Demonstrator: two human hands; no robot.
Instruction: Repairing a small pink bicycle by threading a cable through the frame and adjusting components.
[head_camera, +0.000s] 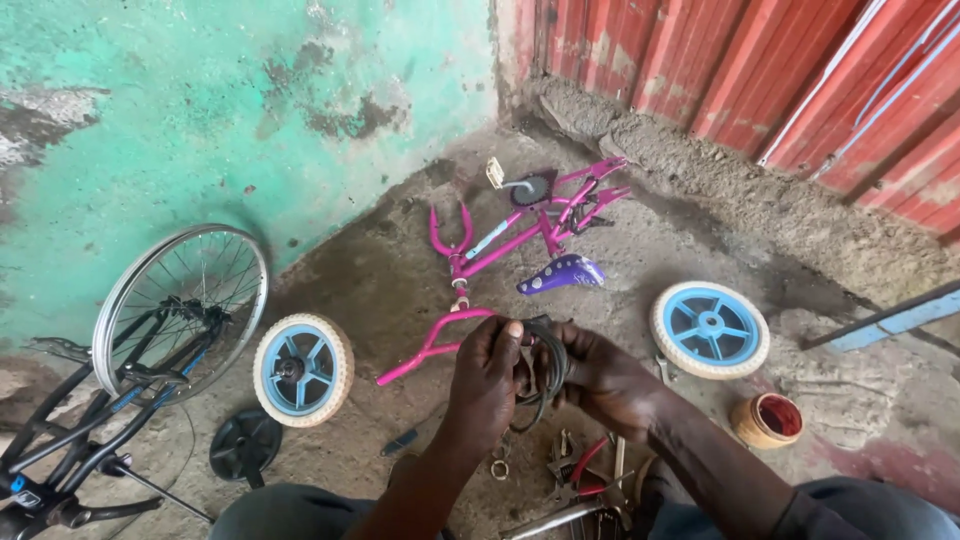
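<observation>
Both forearms reach forward and meet in the middle. The left hand (487, 372) is curled, fingers pinched at the top; the right hand (600, 375) is cupped close against it, knuckles touching.

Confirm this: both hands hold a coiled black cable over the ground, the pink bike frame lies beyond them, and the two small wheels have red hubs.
Wrong on the wheels: both small wheels have blue hubs, as the head view shows. The rest stands: the left hand and right hand hold the coiled black cable, with the pink bike frame beyond.
</observation>
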